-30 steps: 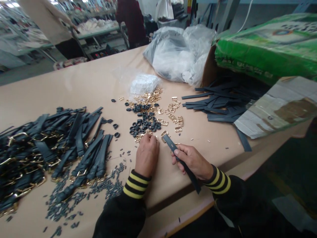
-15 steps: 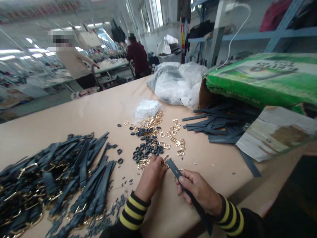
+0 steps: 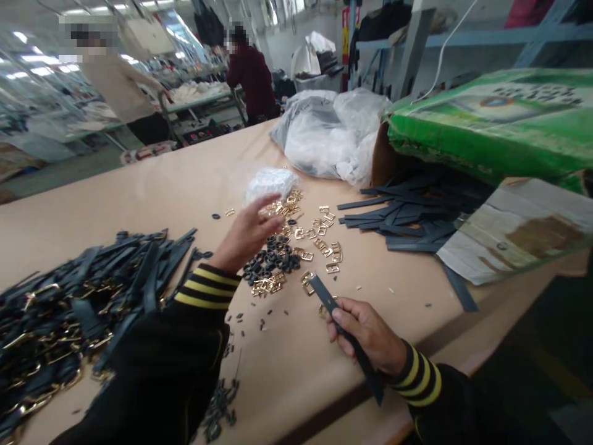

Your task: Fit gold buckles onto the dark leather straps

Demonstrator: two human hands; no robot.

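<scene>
Above the beige worktable (image 3: 115, 204), the left hand (image 3: 248, 232) hangs with its fingers open and spread, holding nothing, over black rings (image 3: 269, 262) and gold buckles (image 3: 319, 232). The right hand (image 3: 361, 330) grips a dark leather strap (image 3: 370, 374) between thumb and fingers, the strap tip just beside one gold buckle (image 3: 306, 283). (Writing on the green carton (image 3: 486, 123) is too blurred for reading.)

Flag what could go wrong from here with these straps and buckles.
The left hand is spread low over the gold buckles and black loops, so a brush could scatter or mix them. The left sleeve seems to lie along the strap pile and might snag a buckle there. The dark strap in the right hand could slip, since only the fingers pinch it.
</scene>
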